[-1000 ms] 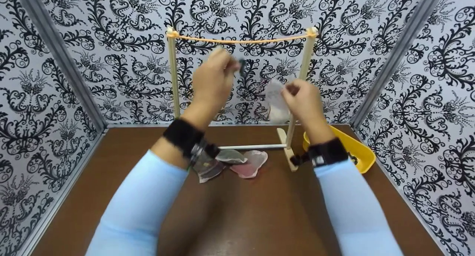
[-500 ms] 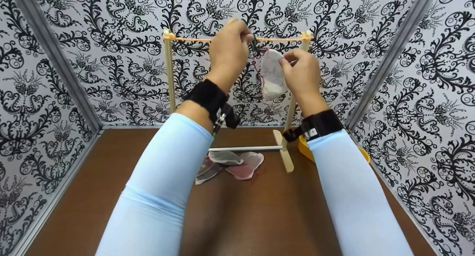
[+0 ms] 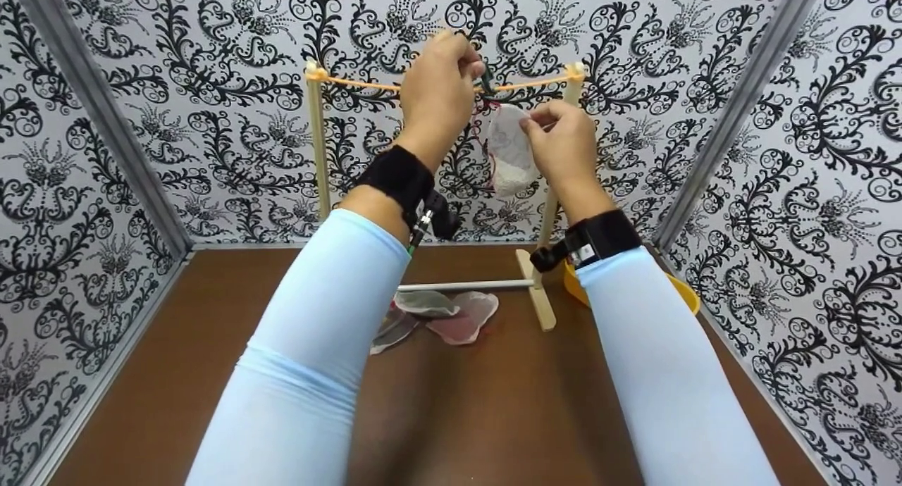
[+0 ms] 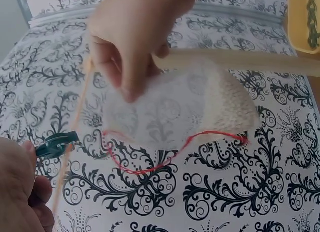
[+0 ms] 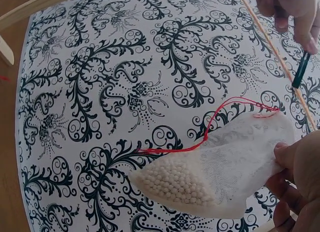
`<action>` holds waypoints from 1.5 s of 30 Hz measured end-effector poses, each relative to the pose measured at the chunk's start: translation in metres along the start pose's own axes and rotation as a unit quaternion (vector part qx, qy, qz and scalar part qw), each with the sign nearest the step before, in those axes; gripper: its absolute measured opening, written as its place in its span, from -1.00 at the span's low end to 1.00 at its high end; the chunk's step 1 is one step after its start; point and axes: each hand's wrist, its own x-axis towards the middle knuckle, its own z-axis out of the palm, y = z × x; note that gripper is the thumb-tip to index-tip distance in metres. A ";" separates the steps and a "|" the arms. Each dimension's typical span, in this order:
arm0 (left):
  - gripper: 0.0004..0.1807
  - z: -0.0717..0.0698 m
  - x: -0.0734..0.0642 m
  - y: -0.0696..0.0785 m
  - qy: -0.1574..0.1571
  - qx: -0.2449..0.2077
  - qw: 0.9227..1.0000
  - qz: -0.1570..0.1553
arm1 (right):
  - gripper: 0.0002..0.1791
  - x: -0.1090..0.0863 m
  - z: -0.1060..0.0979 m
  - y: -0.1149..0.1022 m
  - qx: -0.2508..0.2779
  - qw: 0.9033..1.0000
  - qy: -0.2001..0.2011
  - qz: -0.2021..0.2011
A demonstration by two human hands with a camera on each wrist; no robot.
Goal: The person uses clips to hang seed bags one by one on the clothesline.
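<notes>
A wooden rack (image 3: 315, 148) carries an orange string (image 3: 359, 84) between its two posts. My left hand (image 3: 473, 74) pinches a dark green clip (image 3: 486, 86) at the string, and the clip (image 4: 55, 144) lies against the string (image 4: 75, 127). My right hand (image 3: 528, 123) pinches the top of a white mesh bag (image 3: 509, 155) just below the clip. The bag (image 5: 225, 172) holds small white beads and has a red drawstring (image 5: 215, 124). In the left wrist view the bag (image 4: 175, 112) hangs under my right hand's fingers (image 4: 125, 67).
Several mesh bags (image 3: 447, 313) lie on the brown table (image 3: 479, 415) by the rack's white base rod (image 3: 465, 285). A yellow bowl (image 3: 687, 296) sits right of the rack's wooden foot (image 3: 537, 299). Patterned walls close in on three sides.
Both hands have risen from mid-height to the string. The bag has come up under the clip, and the string now dips slightly at the clip.
</notes>
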 end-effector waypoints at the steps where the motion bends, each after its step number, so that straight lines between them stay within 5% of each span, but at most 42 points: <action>1: -0.85 0.002 0.001 0.000 -0.007 0.002 1.000 -0.005 | -0.84 0.001 0.001 0.001 0.006 1.000 0.007 -0.003; 15: -0.83 0.012 0.000 -0.001 -0.032 0.037 0.998 0.035 | -0.87 0.001 0.001 -0.009 0.127 0.991 0.032 0.005; 23: -0.60 0.013 -0.007 -0.004 -0.083 0.075 0.994 0.012 | -0.89 -0.001 0.005 -0.001 0.141 0.989 0.032 0.003; 33: -0.41 0.010 -0.022 -0.021 -0.097 -0.001 0.995 0.024 | -0.91 -0.004 0.014 0.011 0.139 0.990 0.026 -0.006; 39: -0.56 0.002 -0.063 -0.053 -0.017 -0.052 0.996 0.065 | -0.89 -0.011 0.018 0.018 0.122 0.993 0.007 -0.008; 42: -0.69 -0.001 -0.094 -0.082 0.014 -0.074 0.994 0.083 | -0.89 -0.013 0.017 0.020 0.119 0.993 0.009 -0.011; 45: -0.72 -0.004 -0.127 -0.118 0.012 -0.064 0.996 0.061 | -0.89 -0.015 0.016 0.020 0.117 0.993 0.009 -0.011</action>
